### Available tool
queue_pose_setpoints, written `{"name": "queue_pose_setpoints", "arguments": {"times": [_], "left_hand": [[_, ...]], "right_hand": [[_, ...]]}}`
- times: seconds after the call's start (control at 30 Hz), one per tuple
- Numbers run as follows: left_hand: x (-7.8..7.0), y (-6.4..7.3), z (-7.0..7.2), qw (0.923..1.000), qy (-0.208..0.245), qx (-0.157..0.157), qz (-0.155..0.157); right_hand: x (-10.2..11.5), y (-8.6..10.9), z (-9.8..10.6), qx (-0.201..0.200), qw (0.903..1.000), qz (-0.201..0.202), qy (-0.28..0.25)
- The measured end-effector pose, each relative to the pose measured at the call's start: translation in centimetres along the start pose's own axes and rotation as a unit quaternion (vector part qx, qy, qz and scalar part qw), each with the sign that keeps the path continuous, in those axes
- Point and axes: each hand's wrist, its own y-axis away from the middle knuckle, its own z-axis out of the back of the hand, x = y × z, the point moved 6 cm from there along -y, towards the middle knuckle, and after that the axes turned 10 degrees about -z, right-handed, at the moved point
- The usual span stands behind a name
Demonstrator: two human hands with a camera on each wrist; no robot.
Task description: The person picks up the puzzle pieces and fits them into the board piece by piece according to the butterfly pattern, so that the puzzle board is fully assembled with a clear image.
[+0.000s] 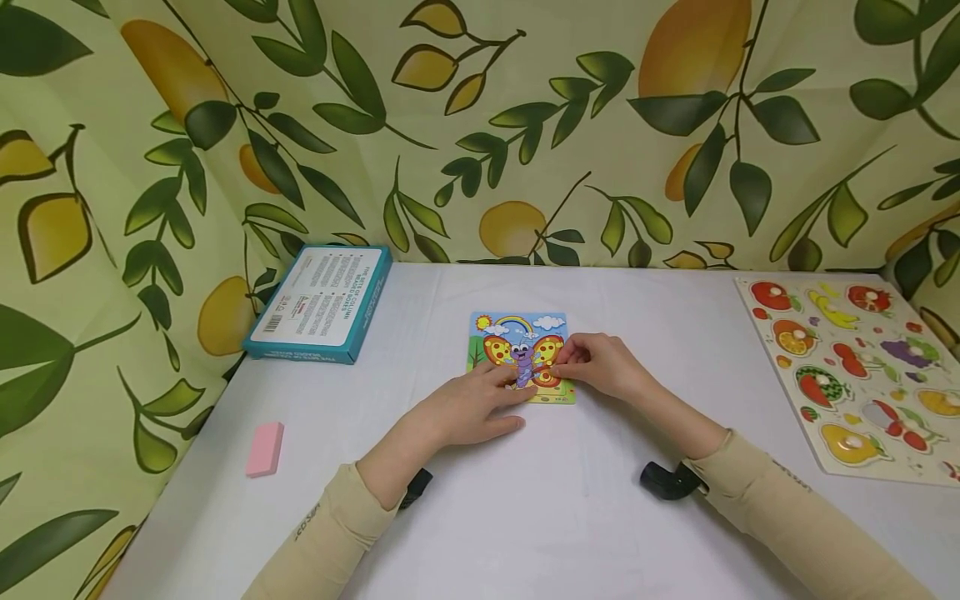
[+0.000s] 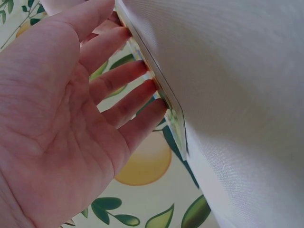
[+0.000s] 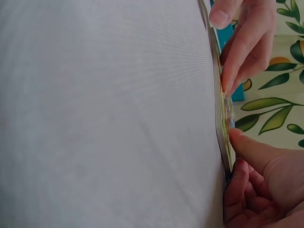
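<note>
A flat jigsaw puzzle [image 1: 523, 353] with a butterfly, a rainbow and a sun lies on the white table, near the middle of the head view. My left hand [image 1: 474, 407] rests its outstretched fingertips on the lower left of the picture. At the right edge, my right hand [image 1: 609, 367] pinches the puzzle by the lower wing, thumb on the face and fingers curled at the side. The left wrist view shows the puzzle's thin edge [image 2: 176, 121] under spread fingers. In the right wrist view, the thumb [image 3: 254, 149] presses the picture's surface.
At the back left lies a teal-and-white box [image 1: 318, 304]. A pink block [image 1: 265, 449] sits on the left side of the table [image 1: 525, 517]. On the right is a fruit peg board [image 1: 817, 417]. Fruit-patterned cloth [image 1: 450, 133] hangs behind and at the left.
</note>
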Motion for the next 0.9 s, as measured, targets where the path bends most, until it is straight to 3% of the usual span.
{"name": "queue_pose_setpoints", "arguments": {"times": [0.33, 0.5, 0.67, 0.9], "left_hand": [[0.05, -0.01, -0.05, 1.0000, 0.005, -0.001, 0.002], [0.01, 0.11, 0.11, 1.0000, 0.003, -0.004, -0.003], [0.04, 0.13, -0.01, 1.0000, 0.001, -0.004, -0.006], [-0.17, -0.06, -0.27, 0.9995, -0.017, -0.013, -0.021]], "right_hand": [[-0.27, -0.53, 0.10, -0.013, 0.9998, -0.013, -0.003], [-0.26, -0.54, -0.12, 0.010, 0.9999, -0.002, -0.007], [-0.46, -0.20, -0.27, 0.038, 0.9988, 0.029, 0.003], [-0.38, 0.35, -0.54, 0.045, 0.9943, 0.071, 0.065]]}}
